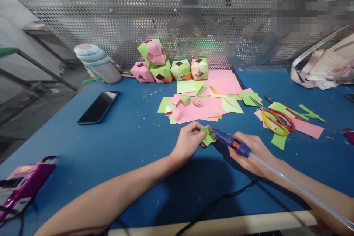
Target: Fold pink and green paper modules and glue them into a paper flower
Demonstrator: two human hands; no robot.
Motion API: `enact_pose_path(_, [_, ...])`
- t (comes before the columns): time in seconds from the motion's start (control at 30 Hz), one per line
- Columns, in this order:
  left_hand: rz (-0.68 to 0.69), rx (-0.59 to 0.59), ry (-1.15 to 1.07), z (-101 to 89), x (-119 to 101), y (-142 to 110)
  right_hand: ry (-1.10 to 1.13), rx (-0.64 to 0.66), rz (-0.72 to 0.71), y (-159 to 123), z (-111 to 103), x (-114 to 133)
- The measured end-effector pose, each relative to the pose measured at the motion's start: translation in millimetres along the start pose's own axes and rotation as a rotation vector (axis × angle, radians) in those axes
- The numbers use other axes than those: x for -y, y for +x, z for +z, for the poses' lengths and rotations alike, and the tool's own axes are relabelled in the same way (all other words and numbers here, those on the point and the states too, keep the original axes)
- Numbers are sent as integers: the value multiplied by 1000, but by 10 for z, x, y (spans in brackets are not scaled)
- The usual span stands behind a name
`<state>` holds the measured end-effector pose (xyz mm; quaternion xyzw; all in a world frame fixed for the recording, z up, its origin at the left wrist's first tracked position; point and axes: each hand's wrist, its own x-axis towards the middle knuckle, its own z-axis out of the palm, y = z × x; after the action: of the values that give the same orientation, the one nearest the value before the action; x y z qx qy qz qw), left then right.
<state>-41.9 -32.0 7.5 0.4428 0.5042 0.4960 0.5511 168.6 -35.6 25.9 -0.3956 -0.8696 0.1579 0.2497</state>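
Between the fingers of my left hand [189, 140] is a small folded green paper piece [208, 136] with a bit of pink at its edge. My right hand [253, 153] is wrapped round a blue hot glue gun [228, 139], whose nozzle points left and meets or nearly meets the paper. A long clear glue stick [298, 184] runs out of the gun's back over my right forearm. Just beyond my hands lie pink paper sheets [204, 108] with curled pink and green paper pieces [178, 112] on them.
Several folded paper balls [160, 70] stand along the perforated metal screen [155, 11]. Scissors [276, 121] lie on paper scraps at right. A phone [99, 107], a bottle [98, 62] and a purple case [30, 184] are on the left. A black cable [221, 199] crosses the near edge.
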Motion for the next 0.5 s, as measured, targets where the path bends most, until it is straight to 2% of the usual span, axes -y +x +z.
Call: enact_pose_path(0.5, [21, -14, 36, -11, 29, -1, -21, -16, 21, -1, 4, 8])
